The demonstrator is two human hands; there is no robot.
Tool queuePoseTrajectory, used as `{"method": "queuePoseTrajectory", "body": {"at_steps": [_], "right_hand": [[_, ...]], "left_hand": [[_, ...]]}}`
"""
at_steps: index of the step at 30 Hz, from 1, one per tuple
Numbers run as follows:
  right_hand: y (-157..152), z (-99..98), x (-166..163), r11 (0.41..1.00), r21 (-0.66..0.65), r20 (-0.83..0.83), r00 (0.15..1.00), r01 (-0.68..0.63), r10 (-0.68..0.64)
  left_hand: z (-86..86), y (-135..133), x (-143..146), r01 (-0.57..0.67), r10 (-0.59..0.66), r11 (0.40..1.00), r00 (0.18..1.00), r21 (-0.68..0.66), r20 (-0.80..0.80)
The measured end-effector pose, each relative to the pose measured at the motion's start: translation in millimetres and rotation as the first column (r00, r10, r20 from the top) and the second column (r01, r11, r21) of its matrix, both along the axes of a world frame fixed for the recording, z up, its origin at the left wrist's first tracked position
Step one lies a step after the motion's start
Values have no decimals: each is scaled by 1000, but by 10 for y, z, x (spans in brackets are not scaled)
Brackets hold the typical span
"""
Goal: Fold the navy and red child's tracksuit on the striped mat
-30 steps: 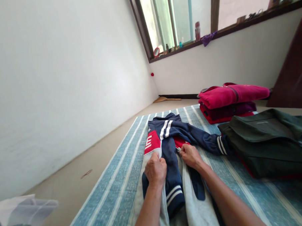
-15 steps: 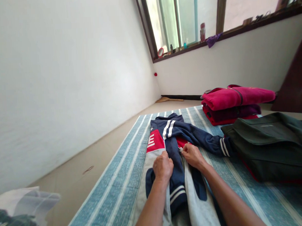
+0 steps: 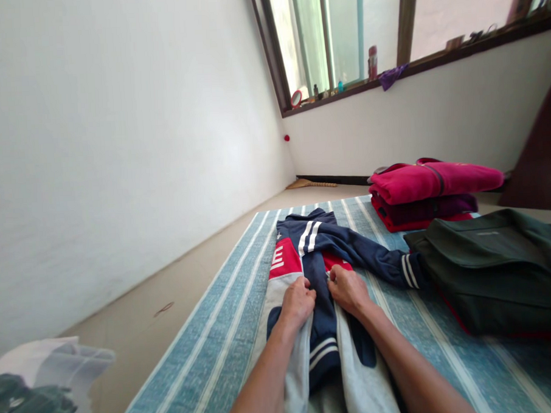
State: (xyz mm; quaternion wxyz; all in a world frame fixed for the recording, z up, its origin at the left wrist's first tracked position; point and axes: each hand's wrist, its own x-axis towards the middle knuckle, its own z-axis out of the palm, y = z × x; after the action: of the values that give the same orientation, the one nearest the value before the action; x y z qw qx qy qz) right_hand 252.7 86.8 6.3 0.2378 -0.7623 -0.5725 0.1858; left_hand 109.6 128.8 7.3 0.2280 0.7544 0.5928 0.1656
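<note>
A navy, red and grey jacket lies spread on the striped blue bedsheet, its hood end pointing away from me. One navy sleeve with white stripes runs down its middle, and the other stretches out to the right. My left hand is closed on the grey front edge, just below the red panel with white letters. On the opposite front edge, my right hand pinches the cloth near the other red patch. Both sets of fingertips are partly hidden in the fabric.
To the right lies a folded dark green garment, touching the jacket's outstretched cuff. Behind it rises a stack of folded pink and purple clothes. At lower left sits a whitish plastic bag. A broom lies by the far wall.
My two hands have drawn slightly closer together, bringing the jacket's front edges inward over the middle sleeve. The view has shifted a little; the other clothes stay put.
</note>
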Motion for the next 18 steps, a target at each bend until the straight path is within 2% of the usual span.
{"method": "queuePoseTrajectory", "body": {"at_steps": [5,11,16,18], "right_hand": [[-35,31,-13,999,-2,36,998,-52,52],[-54,28,16,995,-15,55,994,-95,96],[-51,22,38,995,-26,52,994,-92,93],[-48,17,42,996,-26,50,995,-91,92]], "left_hand": [[129,-78,-3,165,-164,984,986,-66,13],[211,-271,-17,249,-245,966,967,-74,66],[364,-391,-130,401,-373,905,908,-140,190],[409,-434,-156,426,-391,890,897,-165,206]]}}
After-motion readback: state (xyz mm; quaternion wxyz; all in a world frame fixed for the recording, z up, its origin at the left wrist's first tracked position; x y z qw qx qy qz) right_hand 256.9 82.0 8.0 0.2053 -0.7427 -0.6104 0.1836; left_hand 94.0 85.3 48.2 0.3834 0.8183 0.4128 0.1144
